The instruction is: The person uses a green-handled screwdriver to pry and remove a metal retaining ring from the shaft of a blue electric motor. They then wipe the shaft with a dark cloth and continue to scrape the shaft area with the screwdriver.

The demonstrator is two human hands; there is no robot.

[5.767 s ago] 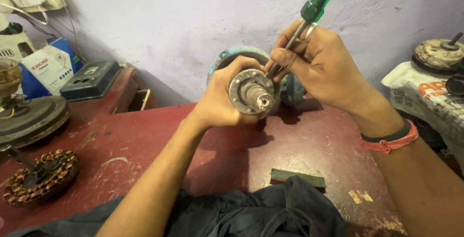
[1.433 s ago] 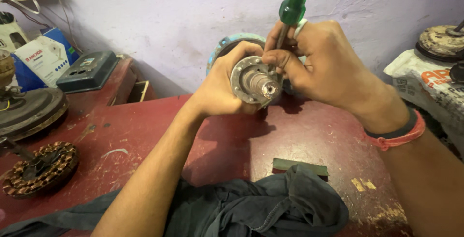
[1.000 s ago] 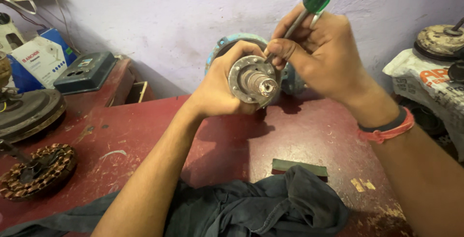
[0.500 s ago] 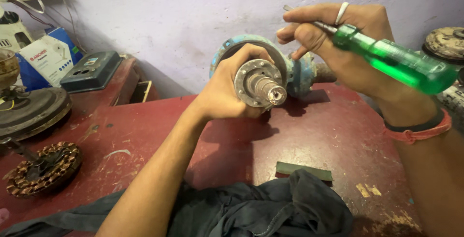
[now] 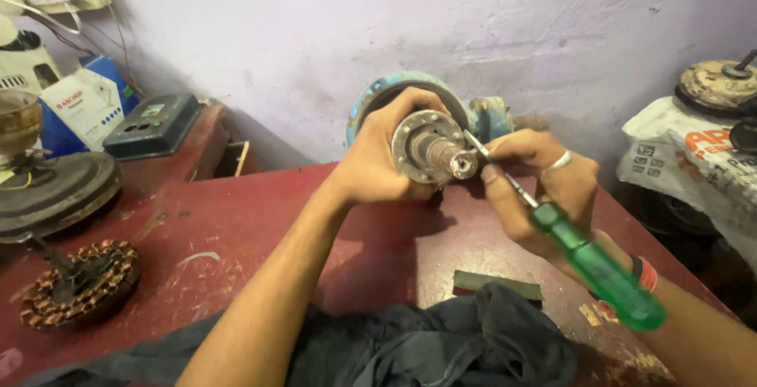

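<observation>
Red and scuffed, the workbench [image 5: 236,221] runs back to a pale, stained wall, with a copper-wound coil ring [image 5: 79,283] near its left edge, a dark cloth [image 5: 441,344] bunched at the near edge and a small grey block [image 5: 497,284] just beyond the cloth. Above the middle of the bench the left hand [image 5: 378,168] is wrapped around a round metal motor part [image 5: 432,147], fingers curled over its rim from behind, holding it clear of the surface. Its stubby shaft sticks out of the flange toward the camera and a little to the right, so the part's long axis runs from the wall side out toward the person. The right hand [image 5: 544,190] grips a green-handled screwdriver [image 5: 568,245], fingers pinched low on the metal shank; the tip rests against the flange just beside the shaft, while the handle trails down toward the bench's near right corner. Judging by this, the step in hand looks like working at the flange face with the tip, prying or scraping. That calls for a steady hold on the part and short, controlled pressure so the tip does not slip toward the left hand's fingers. A blue round housing [image 5: 378,91] sits behind, by the wall.
</observation>
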